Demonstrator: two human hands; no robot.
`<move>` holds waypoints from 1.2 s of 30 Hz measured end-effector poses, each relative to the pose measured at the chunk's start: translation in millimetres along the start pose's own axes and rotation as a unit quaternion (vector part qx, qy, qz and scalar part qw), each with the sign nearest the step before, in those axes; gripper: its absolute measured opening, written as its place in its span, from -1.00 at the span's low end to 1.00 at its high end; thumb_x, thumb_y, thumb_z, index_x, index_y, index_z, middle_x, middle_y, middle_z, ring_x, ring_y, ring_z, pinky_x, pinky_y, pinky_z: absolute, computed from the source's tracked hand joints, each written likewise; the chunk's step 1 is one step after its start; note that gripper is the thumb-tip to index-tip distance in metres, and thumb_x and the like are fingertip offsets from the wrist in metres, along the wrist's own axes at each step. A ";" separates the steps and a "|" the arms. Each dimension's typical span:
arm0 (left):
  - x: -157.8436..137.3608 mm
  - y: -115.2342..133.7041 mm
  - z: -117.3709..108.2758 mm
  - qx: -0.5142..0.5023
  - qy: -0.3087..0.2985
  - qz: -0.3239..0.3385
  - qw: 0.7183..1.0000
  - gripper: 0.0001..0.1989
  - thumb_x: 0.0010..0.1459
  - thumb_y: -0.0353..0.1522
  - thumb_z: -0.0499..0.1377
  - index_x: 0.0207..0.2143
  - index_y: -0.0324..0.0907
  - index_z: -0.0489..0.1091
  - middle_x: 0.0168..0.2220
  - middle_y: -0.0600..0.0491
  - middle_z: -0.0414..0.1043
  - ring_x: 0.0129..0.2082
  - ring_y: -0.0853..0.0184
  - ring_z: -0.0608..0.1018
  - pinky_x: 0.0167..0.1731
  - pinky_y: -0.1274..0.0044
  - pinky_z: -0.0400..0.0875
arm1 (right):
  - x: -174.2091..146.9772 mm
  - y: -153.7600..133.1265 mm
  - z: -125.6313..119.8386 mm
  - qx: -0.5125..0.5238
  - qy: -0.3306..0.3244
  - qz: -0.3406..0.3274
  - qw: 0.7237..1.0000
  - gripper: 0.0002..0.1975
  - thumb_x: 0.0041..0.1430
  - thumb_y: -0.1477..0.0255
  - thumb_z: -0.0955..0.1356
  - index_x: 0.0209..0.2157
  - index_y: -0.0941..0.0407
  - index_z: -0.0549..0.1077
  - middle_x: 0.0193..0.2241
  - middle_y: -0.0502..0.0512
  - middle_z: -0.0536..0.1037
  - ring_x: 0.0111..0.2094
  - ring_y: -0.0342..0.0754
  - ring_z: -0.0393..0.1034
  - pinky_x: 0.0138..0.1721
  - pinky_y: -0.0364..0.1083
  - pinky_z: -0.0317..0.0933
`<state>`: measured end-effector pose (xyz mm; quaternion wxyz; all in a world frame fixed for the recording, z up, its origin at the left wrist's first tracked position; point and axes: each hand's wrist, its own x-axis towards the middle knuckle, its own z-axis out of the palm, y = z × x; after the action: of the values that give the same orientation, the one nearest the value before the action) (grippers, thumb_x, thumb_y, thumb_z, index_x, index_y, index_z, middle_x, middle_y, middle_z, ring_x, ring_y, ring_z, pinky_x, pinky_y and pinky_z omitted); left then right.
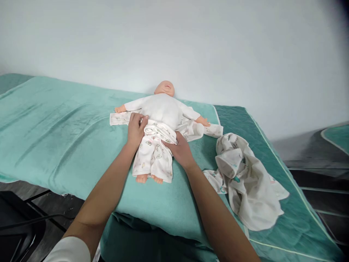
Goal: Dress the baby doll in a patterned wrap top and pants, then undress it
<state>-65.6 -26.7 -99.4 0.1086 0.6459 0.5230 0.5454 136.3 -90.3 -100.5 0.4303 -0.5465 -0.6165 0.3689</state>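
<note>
A bed (289,203) was set with its back edge along a plain, pale wall (174,40). Its dark green, quilted cover was left exposed toward the right edge, while the rest was overlaid by a lighter green blanket (79,142), creased on the left and draped over the front edge.

A doll (163,107) was laid on its back near the middle of the bed, its head pointed at the back edge and its feet at the front edge. Its legs were covered by printed trousers (154,156); beneath its arms a printed top (191,130) was spread. The waistband was pinched at one side by the left hand (135,129); the other side was held by the right hand (181,148), thumb on top, the fingers partly hidden.

Toward the right edge, printed clothes (253,189) were heaped. Beyond that edge, another green surface (339,136) was partly shown. Off the front edge at left, a black chair (19,225) was seen on a grey floor (16,187).
</note>
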 end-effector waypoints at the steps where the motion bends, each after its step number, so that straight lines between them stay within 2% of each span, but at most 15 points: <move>1: 3.4 -1.6 2.4 0.001 -0.001 0.006 1.000 -0.80 0.34 -0.25 0.11 -0.36 -0.12 0.29 -0.32 0.05 0.28 -0.27 0.32 0.39 -0.24 0.48 0.30 | 3.8 1.8 1.0 -0.010 0.012 -0.005 1.000 -0.59 0.02 0.06 0.47 -0.29 0.07 0.41 -0.29 0.01 0.52 -0.23 0.03 0.33 -0.20 -0.04 0.18; 6: 1.9 1.6 -1.2 0.013 -0.012 0.002 1.000 -0.70 0.35 -0.26 0.08 -0.47 -0.13 0.26 -0.31 0.03 0.29 -0.24 0.30 0.41 -0.15 0.43 0.33 | 12.7 5.8 4.2 -0.028 0.043 -0.007 0.999 -0.62 0.01 0.07 0.45 -0.42 0.06 0.32 -0.41 -0.06 0.45 -0.32 -0.03 0.25 -0.28 -0.07 0.11; 12: -59.5 30.8 -39.9 0.039 -0.068 0.022 0.997 -0.68 0.38 -0.24 0.02 -0.45 -0.13 0.30 -0.18 -0.04 0.36 -0.08 0.23 0.42 0.03 0.33 0.32 | 10.1 4.7 4.5 -0.036 0.051 -0.017 0.998 -0.71 0.06 0.16 0.39 -0.47 0.07 0.32 -0.49 -0.11 0.37 -0.38 -0.08 0.19 -0.33 -0.09 0.06; 15: -84.6 37.5 -52.7 0.047 -0.106 0.027 0.993 -0.75 0.30 -0.18 0.13 -0.38 -0.13 0.33 -0.07 -0.08 0.34 0.00 0.19 0.41 0.07 0.31 0.34 | 10.5 3.3 4.8 -0.045 0.053 -0.038 0.997 -0.74 0.09 0.20 0.36 -0.50 0.06 0.29 -0.52 -0.11 0.34 -0.39 -0.08 0.19 -0.34 -0.10 0.04; 18: -89.9 36.4 -53.9 0.057 -0.119 0.014 0.991 -0.73 0.20 -0.13 0.24 -0.31 -0.13 0.34 -0.03 -0.08 0.30 0.03 0.16 0.40 0.08 0.31 0.36 | 8.3 0.1 4.7 -0.056 0.062 -0.052 0.995 -0.73 0.10 0.22 0.35 -0.51 0.06 0.25 -0.54 -0.12 0.31 -0.40 -0.09 0.18 -0.34 -0.10 0.04; 21: -86.3 34.3 -50.8 0.062 -0.111 0.007 0.992 -0.76 0.21 -0.16 0.23 -0.31 -0.12 0.34 -0.05 -0.06 0.30 0.01 0.17 0.41 0.08 0.32 0.36 | -6.9 -3.6 4.2 -0.071 0.063 -0.059 0.994 -0.72 0.12 0.22 0.34 -0.52 0.06 0.23 -0.56 -0.12 0.28 -0.42 -0.10 0.15 -0.37 -0.11 0.02; 25: -85.8 33.2 -50.7 0.065 -0.098 0.013 0.993 -0.82 0.21 -0.22 0.22 -0.29 -0.12 0.35 -0.06 -0.05 0.31 0.00 0.17 0.42 0.09 0.31 0.35 | -53.2 -7.3 5.1 -0.081 0.016 -0.043 0.996 -0.65 0.16 0.15 0.35 -0.53 0.06 0.22 -0.57 -0.10 0.31 -0.45 -0.09 0.18 -0.39 -0.10 0.05; 28: -87.5 32.2 -52.3 0.069 -0.101 0.028 0.992 -0.86 0.20 -0.26 0.23 -0.29 -0.12 0.36 -0.05 -0.06 0.32 0.01 0.15 0.41 0.08 0.30 0.35 | -89.0 -9.8 7.0 -0.091 -0.010 -0.029 0.995 -0.66 0.20 0.08 0.34 -0.43 0.06 0.33 -0.47 -0.03 0.44 -0.38 -0.03 0.31 -0.32 -0.06 0.16; 30: -87.4 31.4 -53.0 0.073 -0.097 0.035 0.992 -0.87 0.20 -0.27 0.22 -0.29 -0.13 0.37 -0.05 -0.06 0.32 0.01 0.15 0.41 0.08 0.30 0.35 | -103.9 -11.2 8.4 -0.093 -0.025 -0.038 0.995 -0.62 0.14 0.06 0.40 -0.20 0.06 0.41 -0.28 0.05 0.53 -0.22 0.06 0.40 -0.19 0.00 0.25; 32: -86.7 30.9 -53.6 0.074 -0.087 0.041 0.993 -0.86 0.20 -0.26 0.21 -0.28 -0.14 0.38 -0.05 -0.07 0.33 0.01 0.15 0.41 0.10 0.30 0.34 | -110.9 -12.0 10.1 -0.100 -0.044 -0.068 0.992 -0.34 -0.03 0.04 0.50 0.04 0.05 0.36 -0.06 0.15 0.51 -0.03 0.18 0.39 -0.05 0.09 0.27; 33: -86.7 31.0 -54.1 0.073 -0.084 0.044 0.993 -0.86 0.21 -0.26 0.21 -0.28 -0.14 0.38 -0.05 -0.07 0.33 0.01 0.15 0.41 0.10 0.29 0.33 | -112.2 -12.1 11.2 -0.111 -0.047 -0.084 0.989 -0.22 -0.11 0.04 0.54 0.09 0.06 0.32 0.00 0.19 0.49 0.03 0.24 0.36 0.01 0.14 0.25; 34: -87.3 31.4 -55.1 0.072 -0.084 0.048 0.993 -0.86 0.22 -0.26 0.20 -0.28 -0.14 0.38 -0.04 -0.07 0.32 0.02 0.15 0.41 0.11 0.29 0.33 | -112.6 -12.1 12.4 -0.127 -0.048 -0.097 0.986 -0.16 -0.17 0.04 0.57 0.11 0.06 0.31 0.01 0.22 0.47 0.06 0.28 0.35 0.05 0.17 0.24; 36: -90.7 33.3 -58.8 0.067 -0.095 0.053 0.992 -0.85 0.23 -0.25 0.19 -0.29 -0.15 0.38 -0.02 -0.09 0.32 0.04 0.15 0.40 0.11 0.30 0.33 | -112.0 -11.6 15.4 -0.163 -0.035 -0.108 0.980 -0.20 -0.16 0.06 0.57 0.07 0.08 0.32 -0.04 0.23 0.49 0.04 0.30 0.36 0.06 0.20 0.22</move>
<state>-82.2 -138.3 -106.9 0.0856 0.7277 0.5104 0.4502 121.3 -202.7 -109.5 0.3514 -0.5260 -0.7384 0.2338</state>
